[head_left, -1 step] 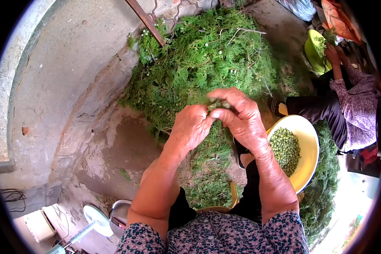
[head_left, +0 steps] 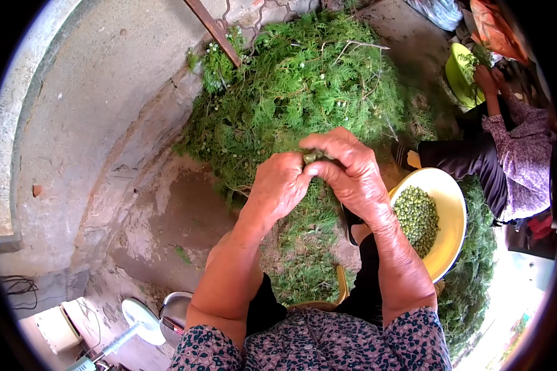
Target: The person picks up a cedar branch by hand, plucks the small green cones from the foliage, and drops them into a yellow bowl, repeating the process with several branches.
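My two hands meet in front of me, above the near edge of a heap of green, scale-leaved conifer branches [head_left: 315, 80]. The fingers of my right hand [head_left: 346, 164] curl round a few small green cones [head_left: 311, 157], which show between thumb and forefinger. My left hand [head_left: 281, 182] is closed, with its fingertips touching the right thumb. Whatever is in the left hand is hidden behind its knuckles. To the right of my right forearm stands a yellow basin [head_left: 455, 213] partly filled with loose green cones [head_left: 416, 219].
At the far right another person [head_left: 520, 154] works with both hands at a lime-green basin [head_left: 461, 77]. A curved concrete wall [head_left: 93, 123] rises on the left. A white fan [head_left: 143, 321] stands at the lower left. More cut greenery [head_left: 467, 290] lies beyond the yellow basin.
My right fingers have shifted slightly to the left and closed in, so less of the green cones shows. The left hand has stayed nearly in place.
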Motion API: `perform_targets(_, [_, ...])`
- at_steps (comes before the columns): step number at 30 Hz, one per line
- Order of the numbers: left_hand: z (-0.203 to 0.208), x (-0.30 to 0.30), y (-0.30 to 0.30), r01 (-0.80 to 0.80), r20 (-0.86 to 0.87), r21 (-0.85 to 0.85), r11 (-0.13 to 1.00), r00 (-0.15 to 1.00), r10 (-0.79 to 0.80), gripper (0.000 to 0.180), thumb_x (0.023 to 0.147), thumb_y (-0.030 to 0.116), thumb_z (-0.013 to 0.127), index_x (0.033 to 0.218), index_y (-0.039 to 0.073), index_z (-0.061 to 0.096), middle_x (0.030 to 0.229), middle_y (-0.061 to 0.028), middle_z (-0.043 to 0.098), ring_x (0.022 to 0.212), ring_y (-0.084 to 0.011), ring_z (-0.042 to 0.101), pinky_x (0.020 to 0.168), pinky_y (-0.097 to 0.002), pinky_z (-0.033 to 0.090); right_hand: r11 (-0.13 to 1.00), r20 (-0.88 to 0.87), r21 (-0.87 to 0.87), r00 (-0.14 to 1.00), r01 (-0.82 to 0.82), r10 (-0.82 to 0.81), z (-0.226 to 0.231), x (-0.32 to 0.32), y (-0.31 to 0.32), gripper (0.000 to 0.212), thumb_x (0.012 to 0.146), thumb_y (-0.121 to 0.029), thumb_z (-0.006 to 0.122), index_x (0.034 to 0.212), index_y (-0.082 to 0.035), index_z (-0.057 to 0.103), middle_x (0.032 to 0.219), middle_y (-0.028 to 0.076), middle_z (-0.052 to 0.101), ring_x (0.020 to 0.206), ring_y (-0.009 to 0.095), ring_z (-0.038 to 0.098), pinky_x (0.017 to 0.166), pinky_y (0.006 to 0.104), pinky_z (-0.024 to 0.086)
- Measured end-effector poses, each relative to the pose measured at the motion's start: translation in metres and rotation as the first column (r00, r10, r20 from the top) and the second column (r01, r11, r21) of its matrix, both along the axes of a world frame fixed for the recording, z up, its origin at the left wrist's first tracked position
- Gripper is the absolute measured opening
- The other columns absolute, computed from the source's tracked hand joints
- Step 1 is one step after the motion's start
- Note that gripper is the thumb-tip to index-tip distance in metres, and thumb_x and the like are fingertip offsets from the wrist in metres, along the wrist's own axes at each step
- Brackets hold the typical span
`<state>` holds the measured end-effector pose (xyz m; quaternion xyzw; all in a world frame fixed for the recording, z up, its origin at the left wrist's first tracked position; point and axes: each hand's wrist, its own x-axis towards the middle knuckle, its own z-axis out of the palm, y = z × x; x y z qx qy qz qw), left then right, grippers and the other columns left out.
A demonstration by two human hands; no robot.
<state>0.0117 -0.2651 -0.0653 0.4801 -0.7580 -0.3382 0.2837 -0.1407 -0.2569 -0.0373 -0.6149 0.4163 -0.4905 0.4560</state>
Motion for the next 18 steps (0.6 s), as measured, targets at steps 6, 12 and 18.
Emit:
perform_targets(6, [0.014, -0.001, -0.001, 0.027, 0.087, 0.038, 0.999, 0.996, -0.03, 0.027, 0.077, 0.018, 0.062, 0.062, 0.0, 0.05, 0.06, -0.0183, 0.052, 0.057, -0.0362, 0.053, 0.051, -0.0423, 0.042, 0.996, 0.064, -0.034, 0.995, 0.081, -0.079, -0.012, 0.006, 0.007, 0.017, 0.079, -0.01, 0.064, 0.094, -0.002, 0.063, 0.076, 0.0, 0.057, 0.058, 0.006, 0.046, 0.047, 0.019, 0.037])
perform_targets(12, [0.011, 0.004, -0.004, 0.103, -0.123, 0.105, 0.989, 0.988, -0.09, 0.038, 0.08, 0.024, 0.063, 0.059, -0.002, 0.044, 0.051, -0.0144, 0.036, 0.047, -0.031, 0.039, 0.047, -0.0417, 0.034, 0.892, 0.481, 0.443, 0.862, -0.084, -0.158, 0.002, -0.002, 0.008, 0.019, 0.083, -0.018, 0.062, 0.093, -0.003, 0.064, 0.057, -0.001, 0.051, 0.044, 0.005, 0.04, 0.039, 0.0188, 0.028])
perform_targets(18, [0.015, 0.002, -0.002, 0.054, -0.064, 0.106, 0.993, 0.997, -0.047, 0.041, 0.081, 0.029, 0.062, 0.06, -0.002, 0.044, 0.053, -0.0166, 0.041, 0.05, -0.033, 0.042, 0.048, -0.0421, 0.035, 0.863, 0.777, 0.423, 0.601, -0.276, -0.188, -0.001, -0.016, 0.001, 0.025, 0.083, -0.018, 0.06, 0.101, -0.001, 0.056, 0.085, 0.007, 0.057, 0.059, 0.01, 0.051, 0.044, 0.0219, 0.037])
